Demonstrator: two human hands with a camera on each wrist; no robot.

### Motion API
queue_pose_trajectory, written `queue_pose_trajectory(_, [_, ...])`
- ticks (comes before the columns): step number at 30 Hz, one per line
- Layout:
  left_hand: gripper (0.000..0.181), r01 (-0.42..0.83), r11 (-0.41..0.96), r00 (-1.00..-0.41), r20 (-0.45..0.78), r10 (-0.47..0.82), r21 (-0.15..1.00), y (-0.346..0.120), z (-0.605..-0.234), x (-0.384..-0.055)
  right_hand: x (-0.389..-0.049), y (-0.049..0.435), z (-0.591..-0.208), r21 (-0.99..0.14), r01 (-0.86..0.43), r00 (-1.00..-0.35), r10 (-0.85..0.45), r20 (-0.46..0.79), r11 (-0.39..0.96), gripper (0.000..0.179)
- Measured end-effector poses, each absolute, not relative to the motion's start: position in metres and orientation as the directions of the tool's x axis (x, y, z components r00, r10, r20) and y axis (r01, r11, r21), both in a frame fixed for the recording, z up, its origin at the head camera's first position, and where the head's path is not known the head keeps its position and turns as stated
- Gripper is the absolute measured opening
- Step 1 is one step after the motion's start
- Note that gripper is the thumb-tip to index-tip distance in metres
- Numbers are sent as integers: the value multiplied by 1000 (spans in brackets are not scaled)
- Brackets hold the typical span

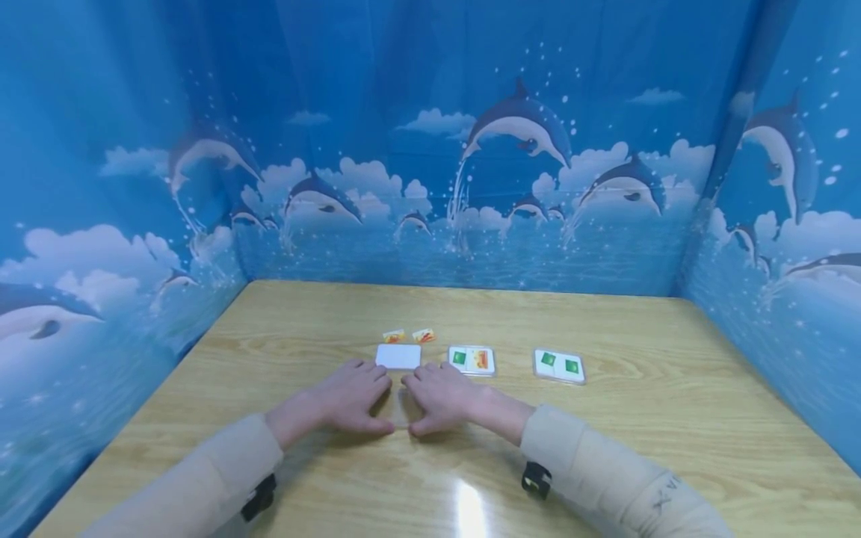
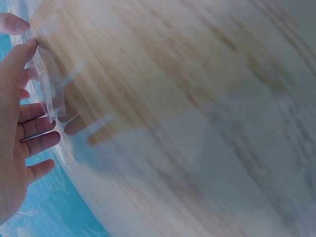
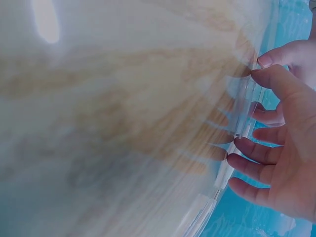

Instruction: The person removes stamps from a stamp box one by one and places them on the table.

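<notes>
A flat, see-through plastic piece (image 1: 401, 409), like the lid of a small box, lies low over the table between the two hands. My left hand (image 1: 353, 396) holds its left side, thumb at the near edge and fingers towards the far edge. On the other side my right hand (image 1: 440, 396) holds it the same way. In the left wrist view the clear plastic (image 2: 48, 94) shows between thumb and fingers. Just beyond the fingertips sits a white rectangular box or card (image 1: 398, 357). Two small orange-and-white picture pieces (image 1: 393, 336) lie behind it.
To the right stands a clear-edged case (image 1: 471, 360) with one green and one orange picture. Farther right is a similar case (image 1: 560, 366) with two green pictures. The wooden table (image 1: 323, 314) is bounded by blue dolphin curtains (image 1: 464, 254).
</notes>
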State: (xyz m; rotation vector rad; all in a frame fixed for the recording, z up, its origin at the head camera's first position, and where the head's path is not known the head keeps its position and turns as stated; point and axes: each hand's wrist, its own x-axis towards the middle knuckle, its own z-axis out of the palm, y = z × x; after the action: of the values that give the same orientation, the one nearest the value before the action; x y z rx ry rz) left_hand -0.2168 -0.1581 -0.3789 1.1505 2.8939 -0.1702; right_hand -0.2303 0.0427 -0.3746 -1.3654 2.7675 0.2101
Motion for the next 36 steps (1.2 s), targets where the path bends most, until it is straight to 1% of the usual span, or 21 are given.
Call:
queue_pose_trajectory(4, [68, 697, 706, -715, -42, 698, -126, -157, -378, -218, -230, 44, -373, 104, -790, -612, -784, -99, 604, 72])
queue_pose_trajectory(12, [62, 728, 652, -655, 65, 753, -213, -157, -380, -220, -230, 46, -371, 109, -783, -620, -783, -53, 613, 63])
queue_pose_trajectory(15, [62, 725, 645, -644, 93, 759, -243, -157, -381, -221, -231, 45, -372, 119, -774, -629, -776, -36, 622, 61])
queue_pose_trajectory(18, [65, 711, 659, -657, 103, 747, -244, -156, -380, -221, -232, 44, -371, 120, -758, -647, -762, -21, 641, 61])
queue_pose_trajectory(21, [66, 695, 685, -681, 105, 725, -219, -155, -377, -222, -233, 44, -370, 113, -743, -664, -748, 2, 660, 61])
queue_pose_trajectory(24, [64, 688, 698, -693, 104, 713, -201, -155, -373, -224, -235, 44, -368, 125, -737, -667, -744, 26, 665, 61])
queue_pose_trajectory(30, [62, 685, 704, -703, 87, 706, -186, -156, -369, -227, -238, 45, -366, 133, -734, -666, -744, 51, 666, 59])
queue_pose_trajectory(36, [64, 681, 711, -703, 118, 702, -175, -158, -369, -230, -239, 46, -366, 138, -725, -669, -737, 95, 675, 60])
